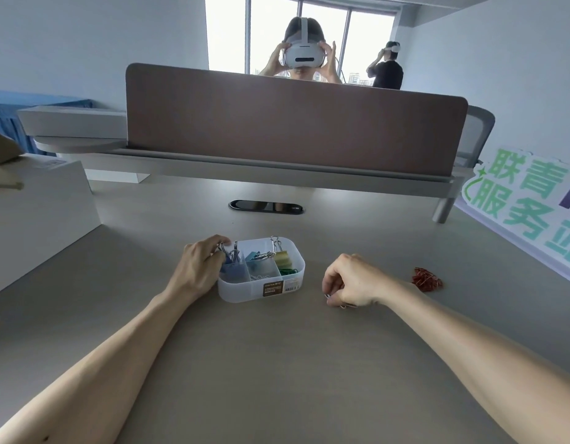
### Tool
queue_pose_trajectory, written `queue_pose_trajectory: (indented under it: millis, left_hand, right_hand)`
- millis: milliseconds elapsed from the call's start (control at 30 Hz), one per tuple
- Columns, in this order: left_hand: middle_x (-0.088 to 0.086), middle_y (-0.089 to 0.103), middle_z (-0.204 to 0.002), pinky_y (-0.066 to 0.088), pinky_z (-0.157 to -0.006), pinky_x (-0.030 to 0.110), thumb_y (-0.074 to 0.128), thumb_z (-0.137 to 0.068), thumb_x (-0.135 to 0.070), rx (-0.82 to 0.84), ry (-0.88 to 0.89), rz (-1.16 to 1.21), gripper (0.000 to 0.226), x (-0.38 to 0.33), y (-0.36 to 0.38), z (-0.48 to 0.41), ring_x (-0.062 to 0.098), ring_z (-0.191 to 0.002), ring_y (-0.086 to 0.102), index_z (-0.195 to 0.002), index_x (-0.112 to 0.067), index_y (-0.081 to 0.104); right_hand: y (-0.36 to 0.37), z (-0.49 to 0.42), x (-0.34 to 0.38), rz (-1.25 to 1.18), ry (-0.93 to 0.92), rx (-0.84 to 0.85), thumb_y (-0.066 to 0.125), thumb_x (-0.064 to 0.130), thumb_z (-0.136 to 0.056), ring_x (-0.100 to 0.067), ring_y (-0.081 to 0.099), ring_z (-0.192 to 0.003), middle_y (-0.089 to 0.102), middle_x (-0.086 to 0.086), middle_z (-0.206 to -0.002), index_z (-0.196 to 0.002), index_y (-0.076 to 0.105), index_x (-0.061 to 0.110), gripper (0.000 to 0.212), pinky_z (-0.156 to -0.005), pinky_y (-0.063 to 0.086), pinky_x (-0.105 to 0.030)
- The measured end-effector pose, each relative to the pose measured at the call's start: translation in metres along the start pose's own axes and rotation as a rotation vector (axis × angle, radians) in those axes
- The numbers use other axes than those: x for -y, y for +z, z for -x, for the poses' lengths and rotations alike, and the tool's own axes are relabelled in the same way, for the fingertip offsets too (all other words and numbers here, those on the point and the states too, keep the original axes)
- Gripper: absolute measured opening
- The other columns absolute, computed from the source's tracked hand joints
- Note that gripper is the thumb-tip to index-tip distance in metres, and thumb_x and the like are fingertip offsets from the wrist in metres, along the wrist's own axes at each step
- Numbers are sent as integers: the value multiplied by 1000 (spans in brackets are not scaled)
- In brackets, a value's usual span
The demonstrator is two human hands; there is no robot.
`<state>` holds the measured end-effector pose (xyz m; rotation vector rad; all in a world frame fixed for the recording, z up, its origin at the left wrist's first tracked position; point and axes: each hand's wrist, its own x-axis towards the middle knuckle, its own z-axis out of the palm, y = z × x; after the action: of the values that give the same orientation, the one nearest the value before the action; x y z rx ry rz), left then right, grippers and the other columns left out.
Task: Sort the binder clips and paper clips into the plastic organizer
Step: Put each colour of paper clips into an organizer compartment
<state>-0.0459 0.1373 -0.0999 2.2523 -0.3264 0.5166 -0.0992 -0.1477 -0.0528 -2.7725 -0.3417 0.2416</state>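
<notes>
Centrally on the desk (277, 363) stands the plastic organizer (261, 291), a translucent white tray with rounded corners and a brown label on its front wall. It is already partly filled. The left compartment holds a blue binder clip (229, 259). The middle section holds light blue binder clips (256, 255) at the rear and pale paper clips (259, 277) at the front. The right section holds yellow binder clips (282, 259), handles upright, with green paper clips (289, 271) in front of them.

The left hand (202, 267) lies against the organizer's left wall. Its thumb and fingertips are curled at the rear left corner, pinching the wire handle of the blue binder clip.

The right hand (350, 283) is just right of the organizer, apart from it, knuckles up and fingers curled down to the desk. It grips a few silver paper clips (336, 301) at the fingertips; their number cannot be told.

A small pile of red paper clips (427, 279) lies on the desk further right, untouched.

Behind the work area are a dark oval cable port (266, 207) and a brown divider panel (293, 123). A white box (37, 200) sits at the left and a sign with green characters (527, 203) at the right. Beyond the panel, a person (304, 52) holds a white headset with both hands, and a second person (387, 67) stands by the window.
</notes>
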Motion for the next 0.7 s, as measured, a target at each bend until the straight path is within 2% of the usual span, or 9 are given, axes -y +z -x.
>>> queue_pose_trajectory:
  millis: [100, 200, 300, 367, 433, 500, 600, 700]
  left_hand:
    - [1, 63, -67, 40, -61, 17, 39, -70, -19, -2, 2, -1, 41, 1, 0, 0, 20, -67, 55, -100, -13, 66]
    - [-2, 65, -73, 39, -62, 10, 39, -71, -20, 0, -2, 4, 40, 2, 0, -1, 20, -73, 58, -100, -15, 66]
    - [-5, 65, -72, 38, -60, 6, 39, -71, -20, -1, -4, 10, 40, 1, 0, -1, 18, -72, 58, -100, -16, 66]
    - [-4, 65, -72, 38, -60, 8, 39, -71, -19, -5, -2, 8, 40, 2, 0, -1, 19, -71, 58, -99, -15, 66]
    - [-2, 66, -73, 38, -61, 8, 39, -70, -20, -8, 2, 6, 40, 3, 1, -1, 21, -72, 58, -99, -15, 66]
    - [-1, 66, -71, 39, -62, 10, 40, -70, -20, -9, 2, 4, 39, 4, 1, -2, 20, -70, 58, -98, -15, 66]
    - [-3, 63, -65, 37, -57, 9, 40, -70, -20, -5, 3, 8, 38, 4, 1, -2, 13, -64, 55, -97, -14, 66]
    - [-10, 60, -61, 36, -56, 8, 40, -71, -19, -2, 15, 9, 38, 2, 1, -1, 2, -61, 54, -97, -13, 66]
  right_hand:
    - [-1, 0, 3, 20, 13, -16, 70, 6, -69, 3, 56, -50, 65, 6, -63, -71, 70, 20, 14, -52, 44, -16]
    - [-1, 0, 5, 18, 16, -22, 72, 4, -70, -10, 65, -68, 69, 3, -73, -79, 71, 17, 16, -62, 53, -22]
    - [-4, 1, 1, -16, 24, -5, 77, 6, -67, -6, 64, -66, 67, 9, -70, -87, 72, 16, 23, -61, 49, -19]
    - [-5, 4, -2, 10, 29, -19, 81, 15, -67, -4, 60, -67, 60, 15, -66, -90, 72, 17, 25, -62, 44, -19]
    - [-5, 8, -5, 51, 35, -44, 81, 22, -68, -10, 59, -71, 57, 13, -67, -87, 72, 18, 21, -64, 44, -22]
    - [-3, 10, -4, 63, 39, -42, 78, 22, -71, -14, 59, -68, 58, 10, -63, -76, 70, 19, 10, -60, 44, -22]
    - [1, 11, -2, 98, 65, -22, 74, 18, -75, -15, 56, -61, 55, 9, -59, -65, 62, 23, 16, -52, 38, -20]
    - [5, 8, 0, 153, 98, -12, 71, 14, -77, -21, 59, -68, 57, 2, -68, -64, 60, 21, 18, -55, 45, -25]
